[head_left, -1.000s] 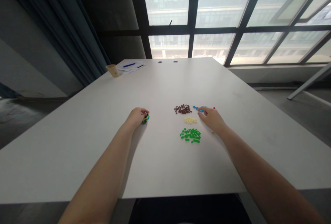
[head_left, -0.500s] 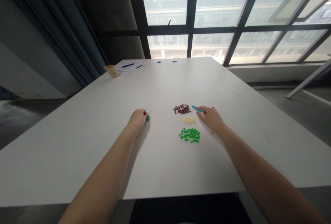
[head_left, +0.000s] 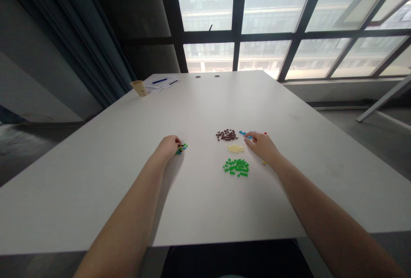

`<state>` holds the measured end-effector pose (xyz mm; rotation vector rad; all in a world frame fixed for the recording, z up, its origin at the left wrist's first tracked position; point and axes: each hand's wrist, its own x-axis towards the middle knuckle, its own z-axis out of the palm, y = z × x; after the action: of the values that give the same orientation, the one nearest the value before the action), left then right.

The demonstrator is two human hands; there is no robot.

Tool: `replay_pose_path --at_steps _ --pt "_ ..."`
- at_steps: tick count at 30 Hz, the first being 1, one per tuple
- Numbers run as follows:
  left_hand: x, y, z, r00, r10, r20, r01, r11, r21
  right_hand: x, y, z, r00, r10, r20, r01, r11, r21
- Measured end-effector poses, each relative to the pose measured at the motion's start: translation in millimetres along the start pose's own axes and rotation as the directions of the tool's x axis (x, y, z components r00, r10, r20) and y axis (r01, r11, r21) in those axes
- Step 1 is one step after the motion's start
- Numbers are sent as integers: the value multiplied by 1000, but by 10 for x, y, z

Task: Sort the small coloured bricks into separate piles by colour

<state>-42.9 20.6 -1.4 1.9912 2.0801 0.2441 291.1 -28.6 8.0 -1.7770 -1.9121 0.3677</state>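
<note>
Indoors: white table (head_left: 205,209), blue bricks (head_left: 243,133) (windows (head_left: 269,4) beyond).

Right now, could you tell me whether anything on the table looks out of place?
Nothing is spilled or damaged. Only a lone yellow piece lies by the right hand, apart from the tidy brown pile, cream pile and green pile.

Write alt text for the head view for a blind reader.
The left hand pinches a small multicoloured brick cluster and the right hand touches blue bricks on a white table. A brown pile, a cream pile and a green pile lie between the hands.
</note>
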Motion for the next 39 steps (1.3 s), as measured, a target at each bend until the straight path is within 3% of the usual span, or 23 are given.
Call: replay_pose_path --at_steps 9,13,16,20,23,25,28,33,39 --pt "-31 -7 -79 998 10 64 -11 1000 8 9 4 -4 1000 -3 6 3 1000 12" --pt "-32 -6 -78 999 39 -25 -40 998 -42 5 1 -6 1000 -10 0 10 1000 17" --pt "-58 71 -81 989 90 -121 -114 970 -213 1 -1 -7 1000 -7 1 7 1000 23" --pt "-189 352 -63 970 206 -129 -243 821 -517 1 -9 -3 1000 -8 7 8 1000 28" --pt "-333 615 3 939 297 -172 -327 627 -707 0 -23 13 1000 -22 6 22 999 33" --pt "-415 752 70 936 317 -149 -302 513 -803 -6 -40 25 999 -40 5 40 998 39" --pt "-484 868 178 947 319 -40 -173 399 -901 -23 -71 36 998 -65 7 64 997 52" --pt "-494 907 305 951 297 84 -15 319 -948 -50 -104 35 996 -83 20 82 994 73" --pt "-504 923 332 943 325 69 -43 325 -945 -77 -164 78 978 -210 -1 208 968 141"
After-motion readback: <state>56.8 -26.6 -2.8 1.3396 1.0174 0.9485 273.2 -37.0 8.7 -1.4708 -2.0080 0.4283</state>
